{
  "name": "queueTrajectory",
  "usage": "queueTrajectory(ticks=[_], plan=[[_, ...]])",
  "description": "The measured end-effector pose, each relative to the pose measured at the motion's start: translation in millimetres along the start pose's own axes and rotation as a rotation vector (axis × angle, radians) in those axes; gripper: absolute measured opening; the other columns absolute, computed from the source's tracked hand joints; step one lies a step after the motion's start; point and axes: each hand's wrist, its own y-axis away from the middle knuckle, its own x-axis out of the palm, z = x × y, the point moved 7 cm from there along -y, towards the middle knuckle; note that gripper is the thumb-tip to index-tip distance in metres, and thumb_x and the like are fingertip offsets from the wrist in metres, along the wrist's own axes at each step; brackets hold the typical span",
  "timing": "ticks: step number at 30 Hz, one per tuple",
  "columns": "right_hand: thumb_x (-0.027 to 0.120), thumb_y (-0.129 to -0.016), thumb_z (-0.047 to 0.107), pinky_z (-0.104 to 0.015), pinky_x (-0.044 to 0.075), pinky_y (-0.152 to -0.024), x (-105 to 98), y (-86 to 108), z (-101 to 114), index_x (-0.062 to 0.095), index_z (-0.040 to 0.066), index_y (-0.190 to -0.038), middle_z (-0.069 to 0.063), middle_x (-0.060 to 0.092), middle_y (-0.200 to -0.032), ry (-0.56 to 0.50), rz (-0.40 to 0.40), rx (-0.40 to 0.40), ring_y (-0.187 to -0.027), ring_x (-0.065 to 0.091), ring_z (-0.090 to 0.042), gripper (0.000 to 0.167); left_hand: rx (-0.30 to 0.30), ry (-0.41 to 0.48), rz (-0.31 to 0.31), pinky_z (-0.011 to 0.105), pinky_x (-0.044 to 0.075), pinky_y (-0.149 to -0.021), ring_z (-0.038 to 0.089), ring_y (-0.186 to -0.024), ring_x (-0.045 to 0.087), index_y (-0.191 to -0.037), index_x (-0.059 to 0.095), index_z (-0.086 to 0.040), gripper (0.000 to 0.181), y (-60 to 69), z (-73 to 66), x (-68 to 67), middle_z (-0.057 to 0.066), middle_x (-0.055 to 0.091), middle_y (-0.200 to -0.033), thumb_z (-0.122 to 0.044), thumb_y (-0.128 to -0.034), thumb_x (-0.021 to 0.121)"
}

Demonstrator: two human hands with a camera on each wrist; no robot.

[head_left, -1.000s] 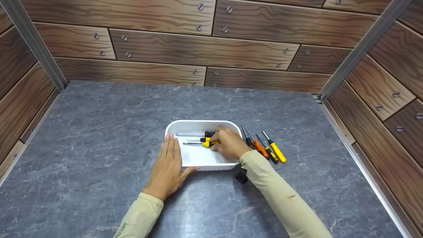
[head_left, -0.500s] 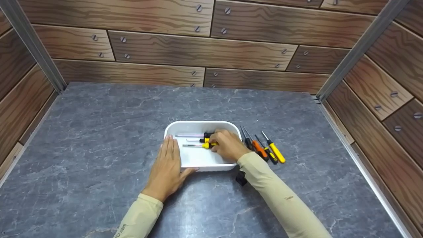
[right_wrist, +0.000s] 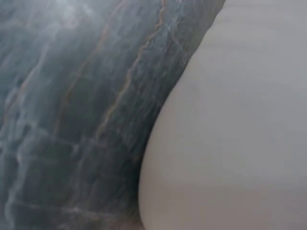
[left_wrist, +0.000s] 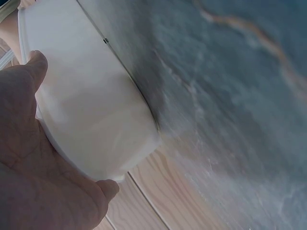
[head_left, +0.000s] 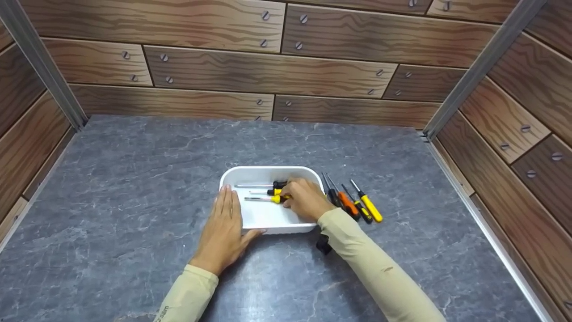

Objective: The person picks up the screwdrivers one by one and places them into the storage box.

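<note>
In the head view, the left hand lies straight-fingered over the left wall of a white tray, its thumb along the front rim. The left wrist view shows that thumb and a fingertip at the tray's outer side. Inside the tray, the right hand pinches the handle of a yellow-and-black screwdriver, whose shaft points left. Behind it lie a second yellow-and-black screwdriver and a black-handled one, their handle ends hidden by the hand. The right wrist view shows only a pale sleeve and tabletop.
Right of the tray, several screwdrivers lie side by side: a black one, an orange one, a black-and-yellow one and a yellow one. The grey marbled table ends at wood-patterned walls.
The head view has shifted slightly. Both hands keep their places at the tray, and the right hand still pinches the front screwdriver, which has barely moved.
</note>
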Motion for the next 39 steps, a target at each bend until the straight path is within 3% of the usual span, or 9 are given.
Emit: queueTrajectory(ticks=[4,8,12,17,21,27,33,39], plan=[[0.085,-0.081,0.012,-0.041,0.056,-0.086,-2.1,0.7,-3.2,0.081,0.009,-0.106,-0.004,0.070,-0.098,-0.031,0.027,0.023,-0.094,0.066,-0.024,0.025,-0.007,0.004,0.023,0.053,0.021,-0.123,0.048,-0.149,0.021,-0.148,0.026,0.022,0.100,0.5,-0.4,1.1,0.040,0.022,-0.156,-0.054,-0.0941,0.064],[0.084,-0.083,0.012,-0.041,0.055,-0.090,-14.4,0.8,-5.8,0.079,0.006,-0.108,-0.006,0.071,-0.103,-0.085,-0.002,0.037,-0.097,0.066,-0.025,0.026,-0.018,0.001,0.035,0.053,0.019,-0.123,0.047,-0.149,0.019,-0.149,0.025,0.021,0.101,-0.2,-0.2,0.9,0.040,0.020,-0.157,-0.057,-0.0946,0.061],[0.080,-0.086,0.009,-0.041,0.058,-0.081,-32.8,5.6,-8.9,0.078,0.001,-0.107,-0.011,0.073,-0.101,-0.157,-0.091,0.021,-0.089,0.068,-0.026,0.023,-0.017,-0.001,0.026,0.053,0.020,-0.123,0.048,-0.149,0.020,-0.148,0.026,0.022,0.101,-0.6,0.0,0.6,0.040,0.022,-0.156,-0.056,-0.0943,0.062],[0.077,-0.088,0.006,-0.039,0.058,-0.072,-61.0,17.5,-21.7,0.076,-0.004,-0.105,-0.014,0.071,-0.092,-0.215,-0.270,0.028,-0.080,0.067,-0.027,0.019,-0.013,-0.003,0.016,0.054,0.021,-0.122,0.048,-0.149,0.021,-0.148,0.027,0.022,0.100,0.1,0.5,0.0,0.041,0.023,-0.155,-0.053,-0.0938,0.065],[0.077,-0.088,0.004,-0.039,0.058,-0.072,-80.5,31.1,-42.0,0.076,-0.005,-0.105,-0.016,0.071,-0.090,-0.238,-0.389,0.101,-0.079,0.067,-0.029,0.019,-0.017,-0.012,0.027,0.054,0.021,-0.122,0.048,-0.149,0.020,-0.148,0.026,0.021,0.101,0.4,0.8,0.3,0.040,0.022,-0.156,-0.055,-0.0940,0.064],[0.076,-0.086,0.000,-0.043,0.059,-0.073,-102.0,55.0,-76.5,0.076,-0.005,-0.103,-0.018,0.071,-0.089,-0.262,-0.497,0.231,-0.076,0.068,-0.030,0.018,-0.036,-0.001,0.041,0.054,0.020,-0.123,0.047,-0.150,0.017,-0.149,0.024,0.021,0.103,0.1,2.8,0.3,0.039,0.019,-0.157,-0.058,-0.0942,0.062],[0.075,-0.088,0.005,-0.045,0.058,-0.077,-105.2,80.0,-110.8,0.075,-0.005,-0.105,-0.018,0.073,-0.091,-0.238,-0.492,0.408,-0.080,0.070,-0.031,0.019,-0.045,-0.011,0.058,0.054,0.018,-0.123,0.047,-0.150,0.015,-0.149,0.024,0.020,0.103,-0.1,4.8,-1.0,0.039,0.018,-0.158,-0.059,-0.0948,0.059],[0.073,-0.089,0.008,-0.048,0.055,-0.082,-92.6,111.5,-140.9,0.075,-0.005,-0.107,-0.019,0.074,-0.095,-0.198,-0.445,0.562,-0.088,0.070,-0.034,0.023,-0.023,-0.010,0.039,0.055,0.020,-0.122,0.048,-0.150,0.018,-0.149,0.025,0.021,0.102,2.4,-0.1,-0.4,0.040,0.020,-0.157,-0.058,-0.0948,0.060]])
